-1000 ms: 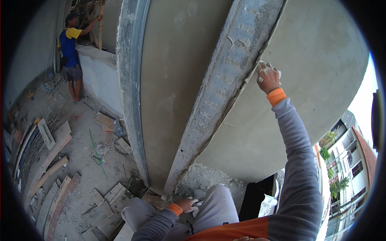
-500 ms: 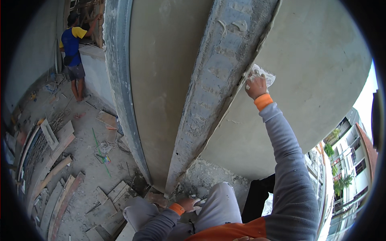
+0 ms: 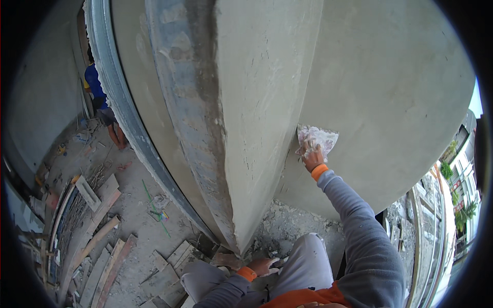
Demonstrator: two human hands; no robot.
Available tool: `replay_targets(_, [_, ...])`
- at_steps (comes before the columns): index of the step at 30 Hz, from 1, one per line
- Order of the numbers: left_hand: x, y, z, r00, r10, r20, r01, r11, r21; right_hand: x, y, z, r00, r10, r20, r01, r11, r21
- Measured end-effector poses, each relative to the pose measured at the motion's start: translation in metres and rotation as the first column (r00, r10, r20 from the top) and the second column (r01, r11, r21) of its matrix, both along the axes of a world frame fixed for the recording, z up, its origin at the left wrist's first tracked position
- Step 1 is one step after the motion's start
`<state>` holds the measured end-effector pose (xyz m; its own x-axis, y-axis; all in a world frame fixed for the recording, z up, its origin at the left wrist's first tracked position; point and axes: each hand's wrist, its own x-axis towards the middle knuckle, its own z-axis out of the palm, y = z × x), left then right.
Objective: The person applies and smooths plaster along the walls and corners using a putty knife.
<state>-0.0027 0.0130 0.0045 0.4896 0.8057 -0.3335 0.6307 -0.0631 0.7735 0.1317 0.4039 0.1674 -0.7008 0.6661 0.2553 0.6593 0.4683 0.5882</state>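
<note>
My right hand (image 3: 313,155) reaches up to the wall, fingers bent over a flat, pale, plaster-smeared piece (image 3: 324,137) with straight edges. Its exact kind is hard to make out under the smears. That piece lies against the smooth grey plastered wall (image 3: 380,102), just right of the inner corner. Left of the corner stands a plastered strip (image 3: 262,92) with a rough edge, beside a bluish-grey column face (image 3: 179,77). Low down by my knees is my left hand (image 3: 263,267), its pale-tipped fingers apart with no tool visible in them.
Rubble (image 3: 292,226) lies at the wall's foot. Boards (image 3: 102,205), bent strips and debris cover the floor at left. A metal-grey edge post (image 3: 123,92) stands between me and another person (image 3: 97,87). Planks (image 3: 418,241) and buildings show at right.
My view has shifted right. My right hand has moved lower along the wall with the pale piece, and the plastered strip beside the column now shows. My left hand stays by my knees.
</note>
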Motion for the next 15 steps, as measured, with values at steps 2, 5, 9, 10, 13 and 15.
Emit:
replay_targets(2, [0.002,0.003,-0.003,1.0,-0.002,-0.006,0.002,1.0,0.005,-0.001,-0.001,-0.028,1.0,-0.019,0.02,0.02,1.0,-0.02])
replay_targets(5, [-0.001,0.005,-0.002,1.0,-0.002,0.021,0.002,1.0,0.011,0.002,-0.023,-0.051,1.0,-0.009,0.004,0.01,0.996,-0.085])
replay_targets(9, [-0.001,0.008,0.002,0.999,0.01,0.044,-0.008,1.0,-0.027,0.007,-0.037,-0.027,1.0,0.017,-0.022,-0.019,0.995,-0.099])
replay_targets(10, [-0.003,0.006,-0.004,1.0,-0.006,0.027,0.006,1.0,-0.007,0.008,-0.041,-0.012,1.0,0.013,-0.013,-0.014,0.996,-0.092])
replay_targets(13, [-0.004,0.005,-0.004,1.0,-0.015,0.007,0.015,1.0,-0.008,0.009,-0.06,0.078,0.953,0.177,-0.246,-0.187,0.982,-0.019])
replay_targets(15, [-0.002,0.003,-0.008,1.0,-0.015,-0.012,0.015,1.0,0.017,0.015,-0.055,0.151,0.924,0.221,-0.312,-0.195,0.974,0.113])
